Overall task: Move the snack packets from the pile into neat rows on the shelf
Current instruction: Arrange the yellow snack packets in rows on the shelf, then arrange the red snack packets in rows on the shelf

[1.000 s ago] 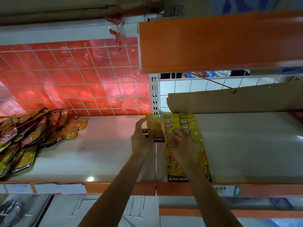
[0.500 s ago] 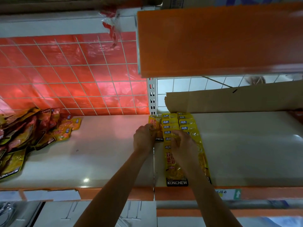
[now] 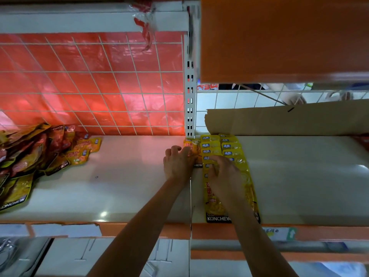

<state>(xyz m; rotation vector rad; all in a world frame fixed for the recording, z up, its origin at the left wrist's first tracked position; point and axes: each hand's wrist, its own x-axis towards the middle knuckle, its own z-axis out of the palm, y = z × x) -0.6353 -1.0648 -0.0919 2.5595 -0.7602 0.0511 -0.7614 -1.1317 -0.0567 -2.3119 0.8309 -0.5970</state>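
One packet (image 3: 191, 149) has been lowered flat left of the rows (image 3: 229, 145) — a third begun; it is pressed by the flat-fingered left hand (image 3: 178, 165), the rows by the bent-fingered right hand (image 3: 224, 174) — pinch unconfirmed.

White shelf (image 3: 299, 176) bears packet pile (image 3: 30, 156), yellow rows (image 3: 229, 145), seemingly cardboard (image 3: 279, 118).

Snack packet pile (image 3: 30, 156): red and yellow KONCHEW pouches, heaped loose and overlapping, at the left end of the white shelf (image 3: 129, 186).
Rows (image 3: 221, 148): two shingled files of yellow pouches, lying flat, running from the back to the front edge.
Single yellow packet (image 3: 192, 148): flat, just left of the rows, at the back, partly covered.
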